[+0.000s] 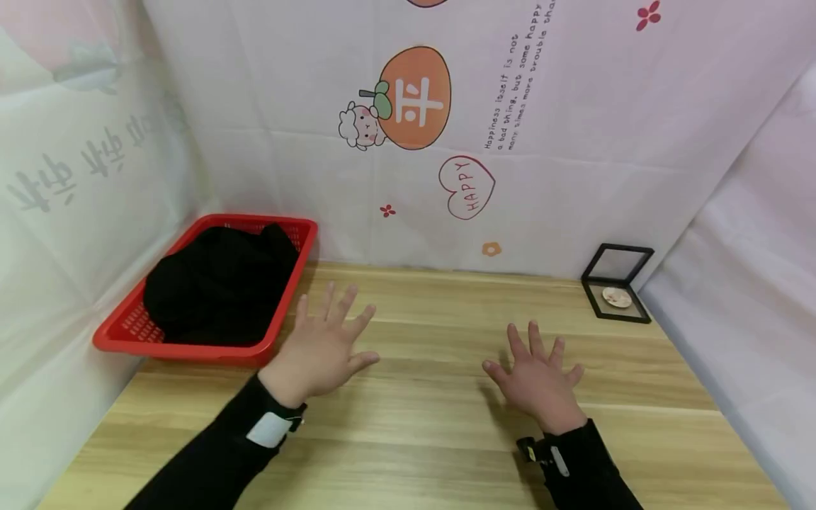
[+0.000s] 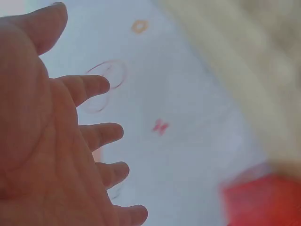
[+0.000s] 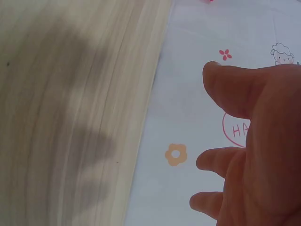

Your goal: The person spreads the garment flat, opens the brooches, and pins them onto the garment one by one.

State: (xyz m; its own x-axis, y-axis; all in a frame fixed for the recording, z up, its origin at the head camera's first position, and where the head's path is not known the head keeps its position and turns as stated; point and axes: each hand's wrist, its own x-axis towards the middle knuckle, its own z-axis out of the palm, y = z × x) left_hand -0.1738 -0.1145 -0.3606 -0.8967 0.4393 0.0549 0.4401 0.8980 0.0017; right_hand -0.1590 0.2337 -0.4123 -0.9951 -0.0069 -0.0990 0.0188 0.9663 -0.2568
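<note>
My left hand [image 1: 323, 346] is held over the table with its fingers spread, just right of a red plastic basket [image 1: 290, 297]. A bundle of black cloth [image 1: 217, 283] fills most of that basket. Farther right, my right hand [image 1: 538, 379] also has its fingers spread above the wood. Neither hand holds anything. In the left wrist view the palm [image 2: 51, 150] is bare, with a blurred red corner of the basket [image 2: 265, 202] at lower right. The right wrist view shows the thumb and fingers [image 3: 221, 160] apart from any object.
At the back right of the wooden table [image 1: 414, 418] stands an open black frame [image 1: 621, 319] with a pale round piece [image 1: 616, 297] in its lower half. White printed cloth [image 1: 306, 177] hangs behind the table and along both sides.
</note>
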